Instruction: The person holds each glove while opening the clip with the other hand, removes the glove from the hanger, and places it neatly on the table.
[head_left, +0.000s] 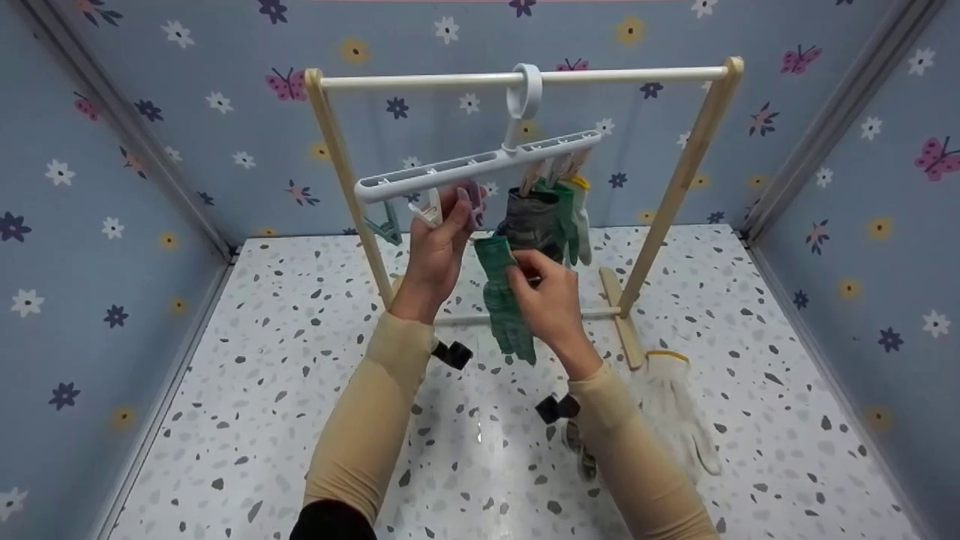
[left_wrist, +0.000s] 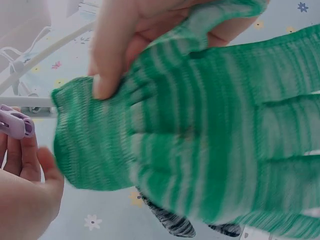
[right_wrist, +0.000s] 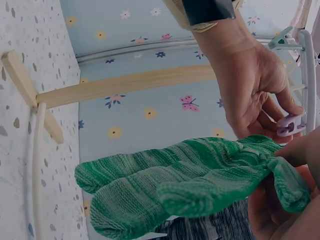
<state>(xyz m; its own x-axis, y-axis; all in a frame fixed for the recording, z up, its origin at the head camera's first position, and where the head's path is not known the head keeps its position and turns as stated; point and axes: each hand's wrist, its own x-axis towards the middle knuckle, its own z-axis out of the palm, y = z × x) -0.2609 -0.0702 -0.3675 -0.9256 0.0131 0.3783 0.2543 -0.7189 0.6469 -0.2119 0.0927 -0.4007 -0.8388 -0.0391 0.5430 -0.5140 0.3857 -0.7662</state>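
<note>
By the left hand, a purple clip is pinched beneath the lower edge of the hanger, between its left end and middle; by the right hand, a green glove is grasped near its cuff, just below. The cuff is best kept flat while being clipped.

Two hands, one hanger, one rack, two green gloves, five-plus clothespins

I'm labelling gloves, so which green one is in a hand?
The nearer green glove, pinched by the right hand; the other green glove hangs from the hanger.
</note>
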